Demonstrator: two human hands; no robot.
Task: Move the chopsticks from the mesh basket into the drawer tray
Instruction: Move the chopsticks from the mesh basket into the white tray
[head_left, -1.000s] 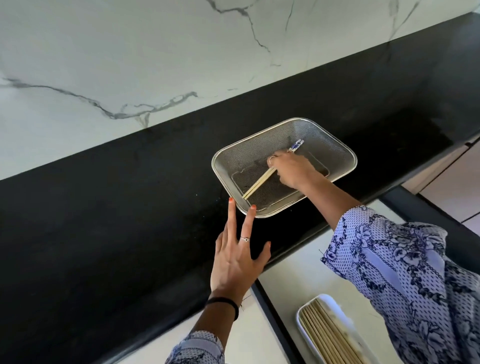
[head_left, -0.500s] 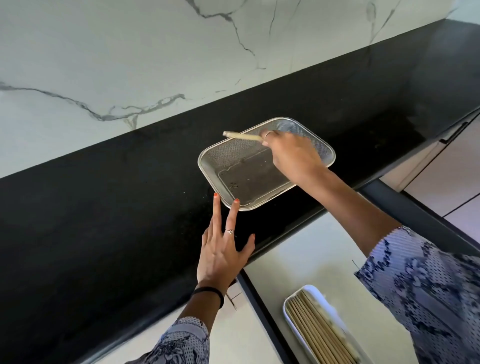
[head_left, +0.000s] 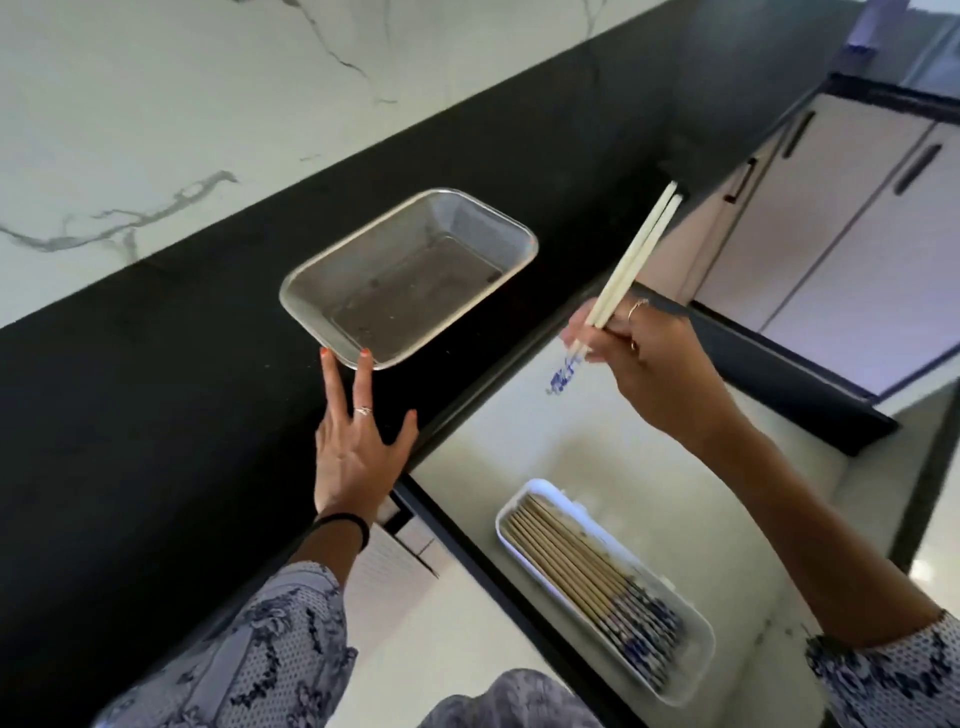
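The right hand (head_left: 657, 364) grips a chopstick pair (head_left: 631, 262) right of the mesh basket (head_left: 332, 273). The left hand (head_left: 358, 441) lies flat, fingertips touching the basket's near rim. The white tray (head_left: 696, 670) of chopsticks sits nearer than the basket.

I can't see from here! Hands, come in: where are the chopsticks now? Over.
Right hand grips chopstick pair above open drawer. Left hand flat on counter, fingertips at mesh basket, no chopsticks in it. Tray nearly full; path clear.

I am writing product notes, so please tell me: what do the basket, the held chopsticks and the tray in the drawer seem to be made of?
Mesh basket: metal, likely steel; fine see-through weave, shiny silver rim.
Chopsticks in the right hand: pale, matte, perhaps bamboo or wood; blue-patterned ends.
Drawer tray: smooth glossy white, plastic or ceramic; the look leaves it open.
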